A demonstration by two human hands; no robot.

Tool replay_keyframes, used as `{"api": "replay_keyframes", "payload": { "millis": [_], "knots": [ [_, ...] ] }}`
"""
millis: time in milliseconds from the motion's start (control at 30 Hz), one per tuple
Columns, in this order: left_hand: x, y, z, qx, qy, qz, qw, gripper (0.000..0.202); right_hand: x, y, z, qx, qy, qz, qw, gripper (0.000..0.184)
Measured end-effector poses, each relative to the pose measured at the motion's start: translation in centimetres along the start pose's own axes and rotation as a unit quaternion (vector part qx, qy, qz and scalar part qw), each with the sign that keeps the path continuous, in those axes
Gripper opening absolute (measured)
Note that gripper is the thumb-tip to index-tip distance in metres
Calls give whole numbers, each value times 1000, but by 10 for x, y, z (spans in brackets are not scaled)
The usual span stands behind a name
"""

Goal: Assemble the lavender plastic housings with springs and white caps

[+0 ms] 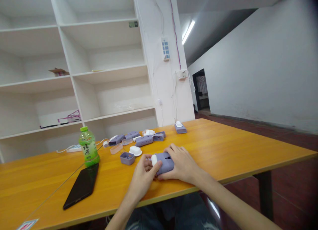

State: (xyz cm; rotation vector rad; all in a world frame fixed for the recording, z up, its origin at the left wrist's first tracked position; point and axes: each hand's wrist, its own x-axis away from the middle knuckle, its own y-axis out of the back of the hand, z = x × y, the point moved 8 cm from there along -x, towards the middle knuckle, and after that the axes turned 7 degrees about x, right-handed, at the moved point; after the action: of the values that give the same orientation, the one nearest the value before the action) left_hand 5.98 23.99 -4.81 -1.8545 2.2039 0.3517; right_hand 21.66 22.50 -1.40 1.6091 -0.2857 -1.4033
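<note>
A purple plastic case (164,162) with a white end piece lies near the front edge of the orange table (223,150). My right hand (181,163) covers its right side with fingers curled over it. My left hand (144,175) grips its left end, thumb against the white piece. Behind them stand a small open purple box (127,158) and a white cap (135,151).
Several purple and white parts (144,139) lie in a row further back, one purple box with a white top (180,127) apart at the right. A green bottle (88,150) and a black tablet (81,186) are at the left. White shelves (74,74) stand behind.
</note>
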Motion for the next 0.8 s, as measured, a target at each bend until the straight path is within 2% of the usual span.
{"api": "replay_keyframes", "payload": {
  "millis": [67, 133, 233, 300, 400, 500, 800],
  "knots": [
    [3, -3, -3, -34, -11, 11, 999, 47, 0, -1, 0, -8, 0, -1, 1000, 78],
    [8, -5, -10, -130, -40, 10, 991, 50, -1, -3, -1, -17, 2, -2, 1000, 72],
    [16, -7, -22, -310, -86, -17, 947, 66, -2, -5, -3, -32, 11, 2, 999, 66],
    [18, -9, -26, -363, -91, -16, 927, 62, -1, -5, -4, -42, 19, 4, 999, 66],
    [17, -8, -27, -373, -77, -11, 925, 51, 0, -3, -2, -55, 27, 2, 998, 71],
    [15, -2, -28, -351, -70, -18, 934, 53, 1, -1, 2, -63, 30, -3, 998, 76],
    [7, 5, -23, -275, -95, 11, 957, 54, 1, 0, 8, -59, 42, -7, 997, 78]
  ]
}}
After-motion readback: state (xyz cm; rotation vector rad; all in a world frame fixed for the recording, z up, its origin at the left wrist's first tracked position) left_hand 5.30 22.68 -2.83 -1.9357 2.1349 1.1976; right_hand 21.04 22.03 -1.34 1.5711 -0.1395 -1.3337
